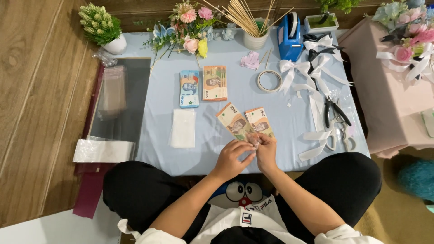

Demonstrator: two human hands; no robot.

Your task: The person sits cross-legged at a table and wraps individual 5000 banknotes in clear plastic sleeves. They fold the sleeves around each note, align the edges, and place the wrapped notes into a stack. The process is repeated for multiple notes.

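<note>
My left hand (233, 156) and my right hand (263, 149) meet at the near edge of a low table covered in a light blue cloth (158, 153). Both pinch a small clear piece of plastic or tape (254, 143) between the fingertips. Just beyond the hands lie two loose brownish banknotes (235, 119), side by side and tilted. Farther back sit a blue stack of banknotes (189, 88) and a brown stack of banknotes (214, 82). A pile of clear sleeves (183, 128) lies left of the loose notes.
A tape roll (269, 81), blue tape dispenser (289, 36), cup of wooden sticks (254, 27), artificial flowers (190, 27), white ribbon bows (312, 68), black pliers (335, 110) and white scissors (339, 135) sit on the table. Plastic sheets (103, 150) lie left. A pink box (393, 99) stands right.
</note>
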